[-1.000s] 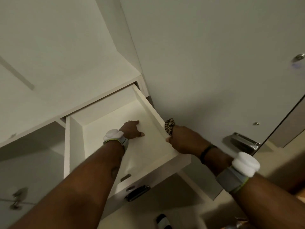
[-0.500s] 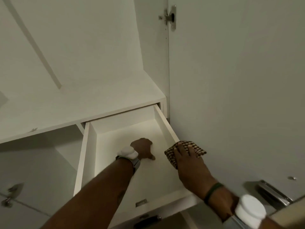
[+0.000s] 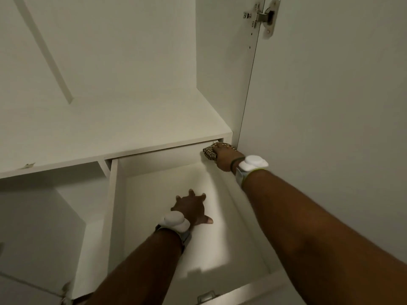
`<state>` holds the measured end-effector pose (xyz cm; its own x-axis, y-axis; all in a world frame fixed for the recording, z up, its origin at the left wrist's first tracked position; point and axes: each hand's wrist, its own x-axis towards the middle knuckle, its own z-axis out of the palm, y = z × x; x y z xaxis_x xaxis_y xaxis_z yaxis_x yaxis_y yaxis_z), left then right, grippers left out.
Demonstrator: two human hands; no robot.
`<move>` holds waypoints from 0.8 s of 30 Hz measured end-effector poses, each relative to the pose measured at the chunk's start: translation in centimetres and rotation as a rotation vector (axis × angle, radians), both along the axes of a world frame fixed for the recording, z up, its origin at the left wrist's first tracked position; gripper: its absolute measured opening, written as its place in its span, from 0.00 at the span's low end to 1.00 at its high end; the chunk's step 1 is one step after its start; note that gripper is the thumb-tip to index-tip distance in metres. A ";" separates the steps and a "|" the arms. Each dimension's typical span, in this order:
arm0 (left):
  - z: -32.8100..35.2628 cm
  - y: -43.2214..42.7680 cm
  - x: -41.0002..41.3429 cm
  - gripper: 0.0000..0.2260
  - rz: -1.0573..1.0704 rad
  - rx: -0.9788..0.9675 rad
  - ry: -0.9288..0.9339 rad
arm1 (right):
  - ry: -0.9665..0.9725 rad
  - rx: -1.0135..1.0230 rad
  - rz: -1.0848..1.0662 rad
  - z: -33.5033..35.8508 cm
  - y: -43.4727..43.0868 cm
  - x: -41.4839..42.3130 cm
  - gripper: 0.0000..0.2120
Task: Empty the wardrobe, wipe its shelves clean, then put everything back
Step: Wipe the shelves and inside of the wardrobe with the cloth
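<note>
Since a moment ago my right hand (image 3: 223, 158) has slid the checkered cloth (image 3: 208, 153) to the back right corner of the drawer (image 3: 231, 249), just under the shelf (image 3: 132, 133), arm stretched long, fingers bent over the cloth. My left hand (image 3: 192, 209), at seven o'clock from it, rests flat on the drawer floor, fingers spread wide.

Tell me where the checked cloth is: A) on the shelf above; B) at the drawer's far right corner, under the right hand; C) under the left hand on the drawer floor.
B: the right hand holds the checked cloth at the far right corner of the drawer; the left hand lies bare on its floor.
</note>
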<state>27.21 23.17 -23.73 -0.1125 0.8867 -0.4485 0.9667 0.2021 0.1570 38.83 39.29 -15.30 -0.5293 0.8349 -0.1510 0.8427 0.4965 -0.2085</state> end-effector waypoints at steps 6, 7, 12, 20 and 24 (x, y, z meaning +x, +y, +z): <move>-1.8 1.0 -0.9 0.49 0.003 0.011 -0.009 | 0.011 -0.016 -0.053 -0.5 1.8 -1.8 0.27; -1.8 0.9 -0.9 0.49 0.001 0.014 -0.011 | 0.022 -0.016 -0.054 -0.5 1.2 -1.4 0.28; -0.2 0.4 -0.4 0.46 -0.047 0.034 0.032 | 0.078 -0.021 -0.017 -0.8 -4.7 3.3 0.31; -0.3 0.4 -0.4 0.46 -0.066 0.035 0.067 | 0.031 -0.209 -0.050 3.6 -21.4 13.9 0.26; -0.1 0.1 0.0 0.45 -0.048 0.021 0.086 | -0.128 -0.278 -0.116 7.1 -27.1 18.0 0.19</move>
<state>27.25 23.31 -23.83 -0.1069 0.9012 -0.4201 0.9853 0.1526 0.0765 56.82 12.15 -8.21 -0.3950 0.8062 -0.4404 0.9184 0.3344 -0.2116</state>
